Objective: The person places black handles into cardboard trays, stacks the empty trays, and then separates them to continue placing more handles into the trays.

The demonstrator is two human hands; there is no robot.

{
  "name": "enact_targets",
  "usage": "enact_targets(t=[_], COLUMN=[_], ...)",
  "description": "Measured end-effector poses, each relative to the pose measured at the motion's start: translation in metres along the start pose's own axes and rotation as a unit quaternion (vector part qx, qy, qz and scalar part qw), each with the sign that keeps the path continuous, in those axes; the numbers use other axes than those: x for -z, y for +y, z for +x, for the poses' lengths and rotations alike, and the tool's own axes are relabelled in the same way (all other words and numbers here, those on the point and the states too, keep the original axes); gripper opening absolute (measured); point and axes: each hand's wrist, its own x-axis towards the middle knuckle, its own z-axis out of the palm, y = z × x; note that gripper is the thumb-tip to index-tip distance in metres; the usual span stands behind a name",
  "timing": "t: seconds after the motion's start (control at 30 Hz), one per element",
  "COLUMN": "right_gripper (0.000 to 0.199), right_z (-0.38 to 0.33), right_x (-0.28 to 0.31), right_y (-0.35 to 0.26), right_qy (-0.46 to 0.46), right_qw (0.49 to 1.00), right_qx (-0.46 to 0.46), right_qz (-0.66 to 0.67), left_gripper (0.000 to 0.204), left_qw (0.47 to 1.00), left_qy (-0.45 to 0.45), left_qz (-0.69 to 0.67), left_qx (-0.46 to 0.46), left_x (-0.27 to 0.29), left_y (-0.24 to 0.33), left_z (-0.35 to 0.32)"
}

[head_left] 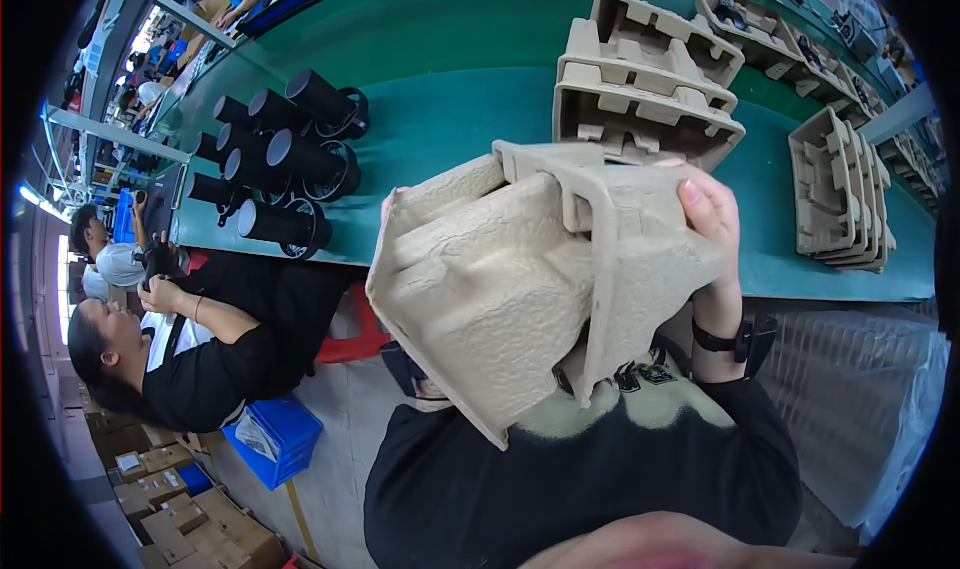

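Note:
In front of my chest are two beige moulded pulp trays [480, 299], one partly overlapping the other, with their rough undersides showing. My right hand [712, 219] is closed round the far right end of the right-hand tray [650, 239], thumb on its near face. Of my left hand [391, 203] only a little shows at the left tray's far left edge; the rest is hidden behind the pulp. It appears to grip that edge. Just beyond the trays, a stack of similar pulp trays [650, 99] stands on the green table [450, 109].
Several black cylindrical devices [290, 159] stand at the left of the table. More nested pulp trays [840, 194] are at the right. A co-worker [190, 339] sits at my left, near a blue crate [280, 444]. Clear plastic trays [850, 399] are stacked at the lower right.

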Motion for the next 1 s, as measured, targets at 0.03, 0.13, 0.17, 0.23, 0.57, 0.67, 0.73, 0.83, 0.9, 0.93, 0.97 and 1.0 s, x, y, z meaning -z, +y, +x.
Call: enact_targets(t=[0.03,0.13,0.17,0.23,0.57,0.67,0.73,0.83,0.9,0.93,0.97,1.0], right_gripper=[0.035,0.031,0.029,0.027,0.035,0.029,0.022,0.022,0.022,0.029,0.037,0.044], right_z=[-0.002,0.0,0.0,-0.005,-0.011,-0.01,-0.008,-0.006,-0.005,-0.004,-0.003,-0.003], right_x=[0.002,-0.005,-0.014,-0.018,-0.011,-0.004,0.0,0.0,0.004,0.014,0.025,0.03], right_y=[0.007,0.001,-0.005,-0.007,-0.01,-0.011,-0.012,-0.005,0.0,0.001,0.002,0.002], right_qy=[0.024,0.065,0.085,0.107,0.152,0.117,0.085,0.082,0.079,0.06,0.041,0.021], right_qw=[0.999,0.997,0.995,0.99,0.978,0.983,0.992,0.986,0.981,0.99,0.994,0.994], right_qx=[0.021,0.031,0.019,0.007,0.053,0.01,-0.02,0.016,0.031,-0.016,-0.063,-0.11], right_qz=[-0.018,0.001,0.044,0.087,0.13,0.144,0.086,0.145,0.176,0.125,0.074,0.021], left_gripper=[0.029,0.028,0.028,0.027,0.029,0.029,0.029,0.029,0.029,0.029,0.029,0.028], left_qw=[1.0,0.999,1.0,0.993,0.987,0.983,0.98,0.974,0.97,0.968,0.966,0.966], left_qy=[-0.006,-0.018,-0.012,-0.002,-0.068,-0.069,-0.069,-0.07,-0.067,-0.064,-0.062,-0.043], left_qz=[-0.016,-0.049,0.004,0.111,0.144,0.159,0.17,0.187,0.199,0.205,0.211,0.226], left_qx=[0.0,0.002,0.011,0.029,-0.029,-0.056,-0.075,-0.104,-0.121,-0.129,-0.138,-0.116], left_x=[-0.002,-0.007,-0.009,-0.014,-0.003,-0.002,0.0,0.002,-0.002,-0.004,-0.006,0.0], left_y=[0.001,-0.004,-0.007,-0.014,-0.037,-0.038,-0.038,-0.038,-0.039,-0.038,-0.037,-0.024], left_z=[-0.001,-0.002,-0.001,-0.001,-0.005,-0.006,-0.009,-0.012,-0.007,-0.003,-0.003,-0.002])
